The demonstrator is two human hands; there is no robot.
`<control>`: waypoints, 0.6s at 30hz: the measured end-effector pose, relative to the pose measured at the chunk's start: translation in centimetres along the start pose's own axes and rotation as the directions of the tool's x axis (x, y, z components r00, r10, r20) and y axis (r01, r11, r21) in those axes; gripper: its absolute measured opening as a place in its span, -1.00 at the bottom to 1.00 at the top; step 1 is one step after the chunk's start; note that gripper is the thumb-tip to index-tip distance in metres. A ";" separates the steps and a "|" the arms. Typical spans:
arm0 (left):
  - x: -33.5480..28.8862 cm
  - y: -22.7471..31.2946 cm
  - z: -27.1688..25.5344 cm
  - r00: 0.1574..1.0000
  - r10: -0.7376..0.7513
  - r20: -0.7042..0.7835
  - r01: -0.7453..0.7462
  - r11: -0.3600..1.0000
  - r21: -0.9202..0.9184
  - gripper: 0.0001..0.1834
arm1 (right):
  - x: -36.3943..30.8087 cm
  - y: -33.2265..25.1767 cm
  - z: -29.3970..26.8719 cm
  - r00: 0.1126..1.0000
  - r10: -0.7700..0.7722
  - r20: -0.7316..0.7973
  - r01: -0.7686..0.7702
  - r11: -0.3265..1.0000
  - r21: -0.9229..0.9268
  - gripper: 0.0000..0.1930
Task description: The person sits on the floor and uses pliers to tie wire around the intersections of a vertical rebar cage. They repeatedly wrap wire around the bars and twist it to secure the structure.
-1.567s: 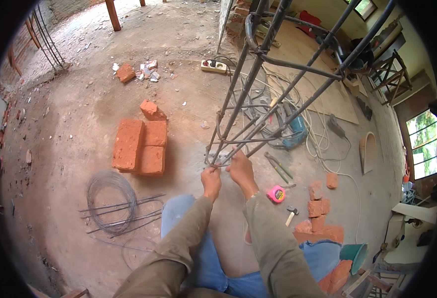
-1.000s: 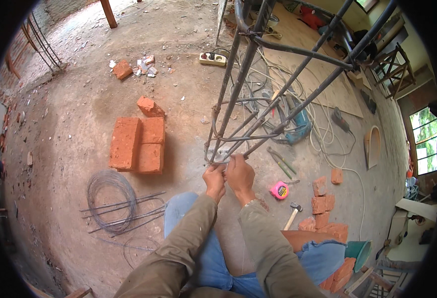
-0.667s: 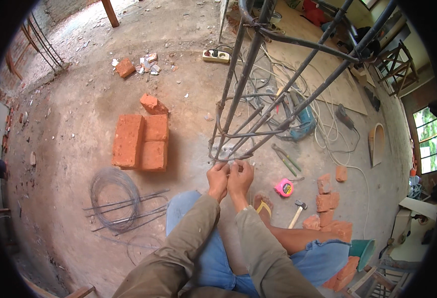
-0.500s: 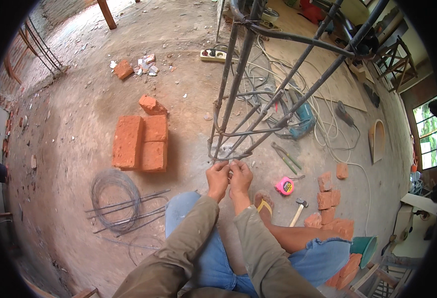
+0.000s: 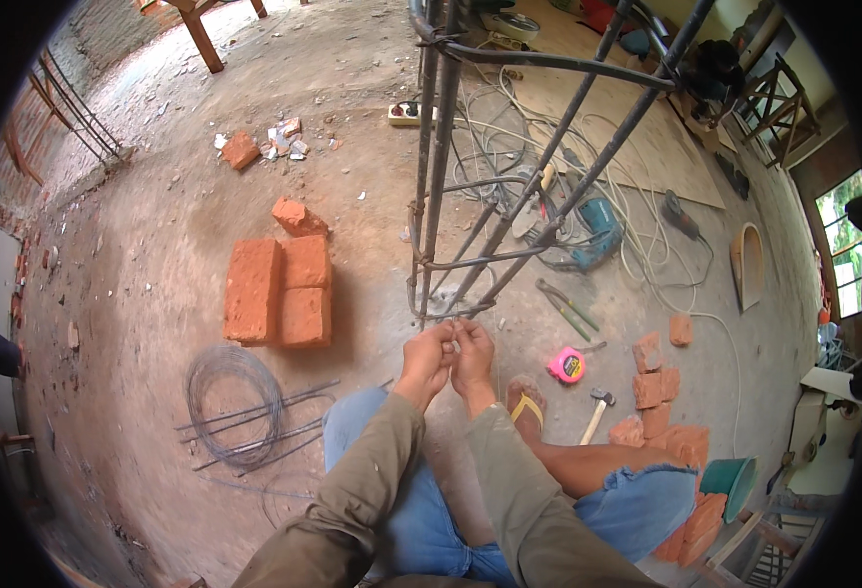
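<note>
A cage of steel bars stands in front of me, its long rods crossed by bent stirrups. Just on my side of its lowest stirrup, both my hands meet with their fingertips together. My left hand is closed in a pinch; my right hand pinches beside it, the thumbs almost touching. Whatever lies between the fingers is too small to make out. A coil of thin wire rests on the floor to the left, over several short steel rods.
Orange bricks are stacked left of the cage. On the right lie green-handled pliers, a pink tape measure, a hammer, more bricks and a green bucket. Beyond are a teal power tool and tangled cables.
My view has shifted slightly, moving the cage's upper part left in the picture. Both hands stay pinched together, now slightly lower beneath the bottom stirrup.
</note>
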State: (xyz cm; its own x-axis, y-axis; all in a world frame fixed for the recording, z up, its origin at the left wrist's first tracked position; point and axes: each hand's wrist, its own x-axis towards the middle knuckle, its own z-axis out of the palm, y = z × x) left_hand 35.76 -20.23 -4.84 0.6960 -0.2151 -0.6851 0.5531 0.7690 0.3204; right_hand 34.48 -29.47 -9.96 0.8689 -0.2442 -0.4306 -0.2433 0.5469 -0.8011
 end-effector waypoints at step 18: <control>-4.3 -2.9 6.2 0.990 0.106 0.096 -0.138 0.881 0.452 -0.89 | -2.0 4.7 -0.4 0.703 -0.708 0.065 0.591 0.531 -0.608 -0.79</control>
State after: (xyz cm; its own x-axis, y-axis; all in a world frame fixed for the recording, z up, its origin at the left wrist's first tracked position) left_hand 34.00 -25.22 1.26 0.7913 -0.1892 -0.5813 0.5982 0.4358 0.6725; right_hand 31.43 -26.75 -13.05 0.8112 -0.5068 0.2916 0.1223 -0.3407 -0.9322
